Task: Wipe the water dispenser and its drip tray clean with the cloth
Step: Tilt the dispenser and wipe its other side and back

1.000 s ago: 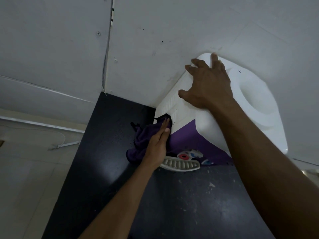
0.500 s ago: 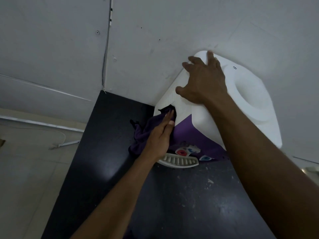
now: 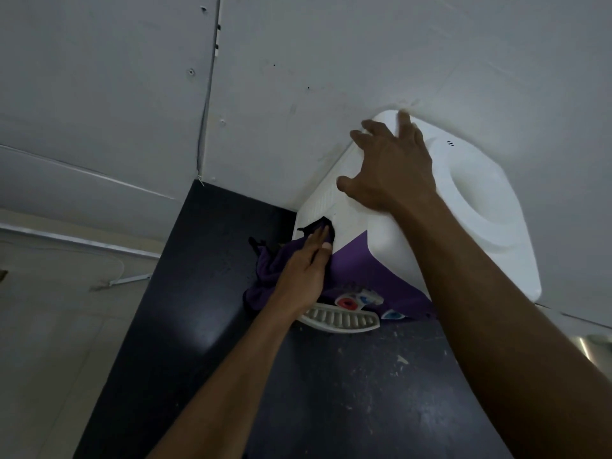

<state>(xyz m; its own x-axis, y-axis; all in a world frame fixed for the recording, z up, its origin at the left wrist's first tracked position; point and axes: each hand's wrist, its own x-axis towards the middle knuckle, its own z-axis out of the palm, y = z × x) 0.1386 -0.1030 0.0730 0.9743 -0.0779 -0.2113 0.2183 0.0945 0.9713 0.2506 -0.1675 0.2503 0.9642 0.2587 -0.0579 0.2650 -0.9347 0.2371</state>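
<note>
Head view, looking down along both forearms. A white water dispenser [image 3: 470, 233] with a purple front panel [image 3: 361, 260] stands on a dark table [image 3: 198, 309], its back against a pale grey wall [image 3: 331, 61] and close to the table's left rear corner. The left hand [image 3: 304, 270], fingers straight and together, presses a purple cloth [image 3: 265, 276] flat against the lower front edge of the dispenser's left side, just below the ribbed vent slats [image 3: 326, 197]; the rest of the cloth hangs bunched under the palm down to the table. The right hand [image 3: 394, 170] lies on the dispenser's top near its left rear corner, fingers spread wide and holding nothing, the thumb reaching over the left edge and the fingertips at the rear rim; a round recess in the top lies just to its right. Below the purple panel project a red tap [image 3: 346, 303] and a blue tap [image 3: 392, 315], the blue one partly hidden by the right forearm. The white slotted drip tray [image 3: 341, 321] sits on the table under the red tap, its left end covered by the left wrist. Pale specks dot the table surface in front of the tray. A tiled floor [image 3: 49, 326] shows to the left of the table.
</note>
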